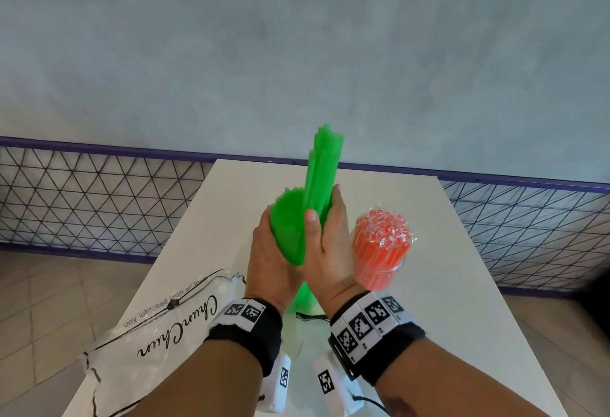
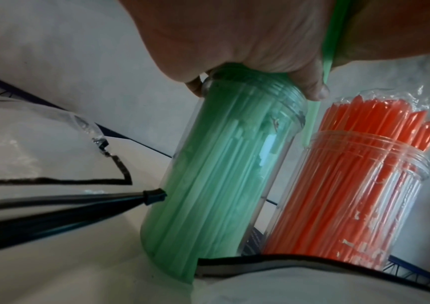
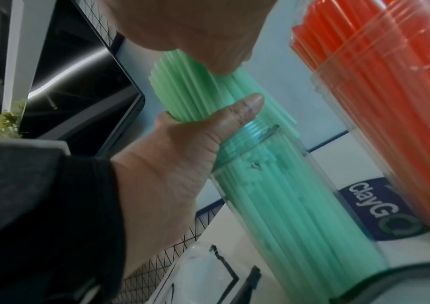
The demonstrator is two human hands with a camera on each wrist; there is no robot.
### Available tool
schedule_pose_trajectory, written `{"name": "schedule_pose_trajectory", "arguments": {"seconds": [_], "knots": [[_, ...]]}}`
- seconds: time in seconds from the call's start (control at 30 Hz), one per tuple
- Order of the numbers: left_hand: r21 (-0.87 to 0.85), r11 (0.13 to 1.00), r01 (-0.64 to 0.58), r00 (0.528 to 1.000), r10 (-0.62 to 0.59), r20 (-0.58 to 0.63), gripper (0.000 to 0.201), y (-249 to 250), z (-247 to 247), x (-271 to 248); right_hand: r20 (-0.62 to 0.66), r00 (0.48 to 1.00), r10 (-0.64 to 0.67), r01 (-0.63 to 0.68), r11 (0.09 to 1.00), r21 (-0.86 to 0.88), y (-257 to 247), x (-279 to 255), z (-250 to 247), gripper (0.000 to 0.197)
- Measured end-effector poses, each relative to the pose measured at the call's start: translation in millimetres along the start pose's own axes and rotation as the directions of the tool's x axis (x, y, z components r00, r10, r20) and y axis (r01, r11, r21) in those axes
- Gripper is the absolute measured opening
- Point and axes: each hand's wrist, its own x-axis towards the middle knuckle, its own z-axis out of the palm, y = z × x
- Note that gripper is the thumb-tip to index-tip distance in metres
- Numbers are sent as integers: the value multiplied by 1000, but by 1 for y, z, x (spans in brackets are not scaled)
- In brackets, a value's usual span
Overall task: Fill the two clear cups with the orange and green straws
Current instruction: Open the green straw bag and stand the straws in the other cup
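Observation:
Over the white table, both hands hold a bunch of green straws (image 1: 290,222) that stands in a clear cup (image 2: 221,174). My left hand (image 1: 272,251) wraps the straws just above the cup's rim, thumb across them (image 3: 245,109). My right hand (image 1: 328,232) grips a taller part of the bunch (image 1: 325,165), which sticks up above the other straws. In the head view the hands hide most of the cup. To the right stands the second clear cup (image 1: 379,268), packed with orange straws (image 2: 359,185) that have crinkled plastic wrap over their tops.
A clear plastic bag (image 1: 158,334) with black trim and script lettering lies on the table (image 1: 445,317) at the left. A black mesh fence with a purple rail (image 1: 99,149) runs behind the table. A dark "ClayGo" sticker (image 3: 380,211) shows behind the cups.

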Motion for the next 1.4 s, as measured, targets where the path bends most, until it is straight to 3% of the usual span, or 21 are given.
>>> {"name": "schedule_pose_trajectory", "arguments": {"seconds": [0.17,0.3,0.4,0.6,0.87,1.0,1.23,1.4], "knots": [[149,989,6,999,0,-39,99,-21,0,5,-102,991,85,-68,986,154,-1,0,3,42],[145,989,29,997,-17,-79,116,-22,-6,3,57,985,160,-162,986,31,2,12,-10,29],[184,982,43,997,-30,-75,120,-21,-8,0,148,976,160,-155,987,-44,-2,24,-28,18],[173,985,30,999,-22,-48,114,-16,-6,-2,100,978,184,-185,983,5,-11,39,-44,22],[130,991,22,1000,-20,-17,116,-17,-7,-3,-79,979,186,-152,937,315,-17,37,-46,27],[146,988,39,999,-35,-30,109,-16,-4,-4,-196,960,200,-130,938,321,-13,25,-38,29],[182,983,35,999,-28,-42,102,-21,-3,-2,-284,932,225,-162,960,228,-6,25,-21,31],[155,988,19,1000,-19,-3,104,-19,-5,-4,-314,896,313,-154,884,442,-11,28,-29,26]]}}
